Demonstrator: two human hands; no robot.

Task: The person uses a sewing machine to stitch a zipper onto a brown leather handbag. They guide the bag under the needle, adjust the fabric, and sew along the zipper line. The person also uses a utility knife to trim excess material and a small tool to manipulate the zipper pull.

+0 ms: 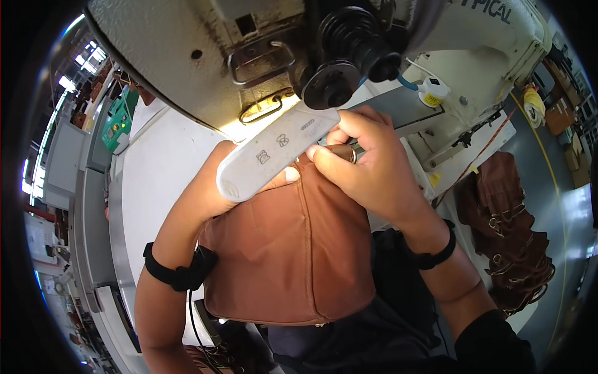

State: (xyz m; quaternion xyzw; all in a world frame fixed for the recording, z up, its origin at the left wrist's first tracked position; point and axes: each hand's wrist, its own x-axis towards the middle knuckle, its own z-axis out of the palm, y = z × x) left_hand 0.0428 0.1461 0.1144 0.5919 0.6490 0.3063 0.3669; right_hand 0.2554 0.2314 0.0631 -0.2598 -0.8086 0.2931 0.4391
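A brown leather bag (268, 249) with a stitched vertical seam hangs down in front of me, its upper edge at the sewing machine (168, 62). My left hand (213, 184) is closed on the bag's upper left edge, its thumb lying on the leather near the seam. A pale rounded bar (274, 153) of the machine hides most of its fingers. My right hand (377, 162) pinches the upper edge to the right of the seam, thumb in front. Beside its thumb shows a brown tab with a metal ring (353, 154). The needle area is hidden.
Black round machine parts (336, 84) sit just above my right hand. At the right lies a pile of brown leather bags (504, 230) with metal rings. A small white bottle (433, 91) stands on the machine. At the left is a green device (118, 124) beside the white table (149, 168).
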